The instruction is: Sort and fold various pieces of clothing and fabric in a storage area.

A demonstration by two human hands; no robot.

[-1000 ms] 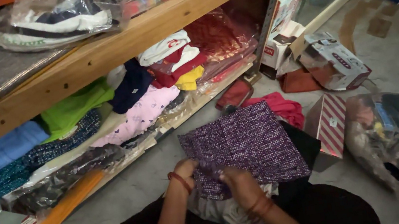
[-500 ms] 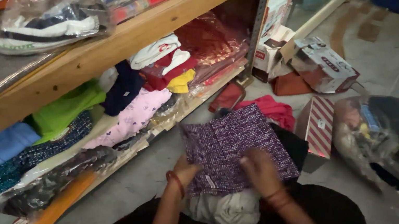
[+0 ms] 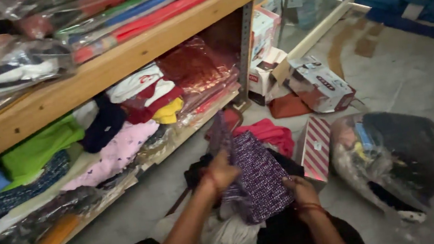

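At lower centre, the left hand (image 3: 223,171) and right hand (image 3: 300,188) each clamp the purple patterned cloth (image 3: 259,176); a clear plastic bag (image 3: 389,162) lies at right, wooden shelves (image 3: 107,78) at upper left.

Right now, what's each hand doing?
Left hand: closed on the purple patterned cloth, lifting its folded edge.
Right hand: gripping the same cloth's lower corner.

Wooden shelf (image 3: 107,78) of folded clothes (image 3: 113,155); cardboard boxes (image 3: 317,85).
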